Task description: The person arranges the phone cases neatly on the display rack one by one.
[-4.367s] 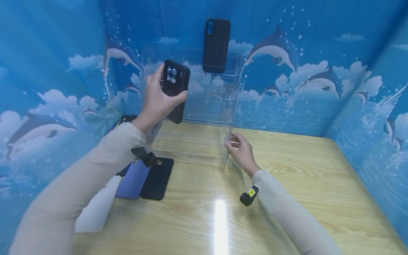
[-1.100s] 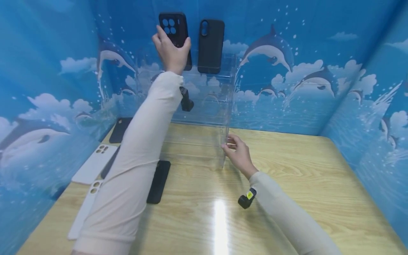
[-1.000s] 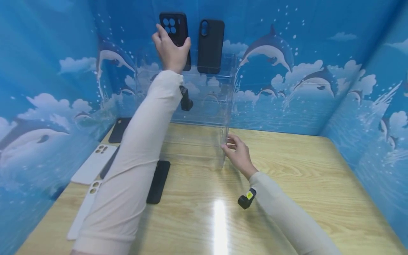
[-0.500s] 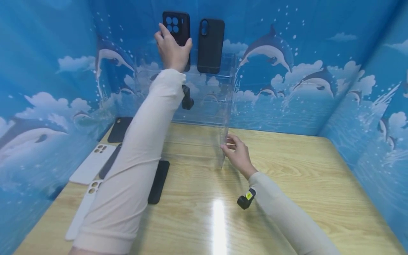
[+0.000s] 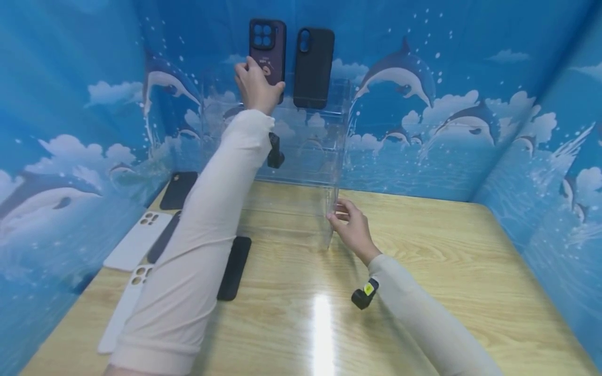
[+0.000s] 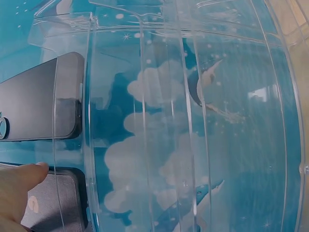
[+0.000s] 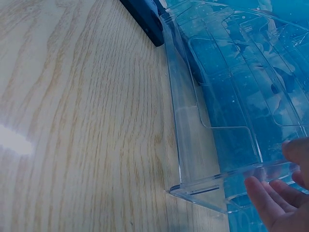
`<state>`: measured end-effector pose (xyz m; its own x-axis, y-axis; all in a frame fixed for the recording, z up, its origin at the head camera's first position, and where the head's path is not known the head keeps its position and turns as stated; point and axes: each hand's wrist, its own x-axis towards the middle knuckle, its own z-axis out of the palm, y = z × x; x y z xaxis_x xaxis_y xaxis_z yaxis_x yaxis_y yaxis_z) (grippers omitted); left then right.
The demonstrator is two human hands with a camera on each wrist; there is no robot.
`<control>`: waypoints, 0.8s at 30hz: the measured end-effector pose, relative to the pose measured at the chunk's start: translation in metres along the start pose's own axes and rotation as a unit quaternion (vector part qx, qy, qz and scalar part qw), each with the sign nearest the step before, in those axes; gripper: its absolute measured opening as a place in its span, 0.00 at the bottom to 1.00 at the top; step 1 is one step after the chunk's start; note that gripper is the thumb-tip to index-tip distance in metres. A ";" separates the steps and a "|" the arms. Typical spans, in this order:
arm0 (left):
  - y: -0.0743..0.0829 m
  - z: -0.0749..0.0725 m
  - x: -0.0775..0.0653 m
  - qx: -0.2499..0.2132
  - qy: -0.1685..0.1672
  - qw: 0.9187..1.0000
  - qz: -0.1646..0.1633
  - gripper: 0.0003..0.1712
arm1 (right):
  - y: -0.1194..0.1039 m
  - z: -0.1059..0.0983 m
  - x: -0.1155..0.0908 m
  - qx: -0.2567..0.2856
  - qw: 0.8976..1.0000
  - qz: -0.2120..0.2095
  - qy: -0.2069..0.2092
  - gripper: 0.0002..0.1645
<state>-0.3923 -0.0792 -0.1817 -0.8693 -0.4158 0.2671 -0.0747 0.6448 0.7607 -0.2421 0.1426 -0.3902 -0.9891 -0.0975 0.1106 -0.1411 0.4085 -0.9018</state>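
Observation:
My left hand [image 5: 257, 87] spans the lower part of a dark purplish phone case [image 5: 275, 52], fingers at its left edge and thumb at its right. That case stands on the top tier of a clear acrylic display stand [image 5: 301, 172], its lower end behind the tier's front lip in the left wrist view. Beside it leans a black phone case [image 5: 314, 68] with a tall camera cutout, apart from the hand. Low on the stand's right side, my right hand [image 5: 354, 227] pinches the side panel; the right wrist view has thumb and fingers either side of the edge.
On the table's left lie several phone cases: a black one [image 5: 178, 190], a white one [image 5: 138, 241], another white one [image 5: 121, 313] and a black one [image 5: 235, 269] by the sleeve. My left forearm covers part of them. A dolphin-print curtain [image 5: 470, 104] hangs behind the stand.
My left hand raised the purplish case from in front of the stand to its top tier, left of the black case. Lately the case shifted slightly right and my hand slid lower. My right hand stayed.

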 end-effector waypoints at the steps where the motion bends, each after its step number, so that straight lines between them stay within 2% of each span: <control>1: -0.001 0.000 0.000 -0.001 0.001 1.000 0.003 0.54 | 0.000 0.000 0.000 0.001 1.000 -0.001 0.001 0.30; 12: -0.005 -0.004 -0.002 0.005 -0.016 1.000 0.017 0.53 | 0.000 0.001 -0.002 0.007 1.000 0.004 -0.001 0.31; 19: -0.009 -0.020 -0.009 0.053 -0.021 0.998 0.037 0.52 | -0.002 -0.001 -0.003 0.005 1.000 0.006 -0.009 0.32; 24: -0.022 -0.033 -0.021 0.076 -0.042 0.995 0.053 0.52 | -0.002 0.000 -0.002 0.000 1.000 0.007 -0.006 0.32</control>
<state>-0.3560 -0.1060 -0.1846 -0.9138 -0.2885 0.2859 -0.0473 0.7746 0.6306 -0.2396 0.1418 -0.3892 -0.9903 -0.1034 0.0925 -0.1271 0.4094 -0.9035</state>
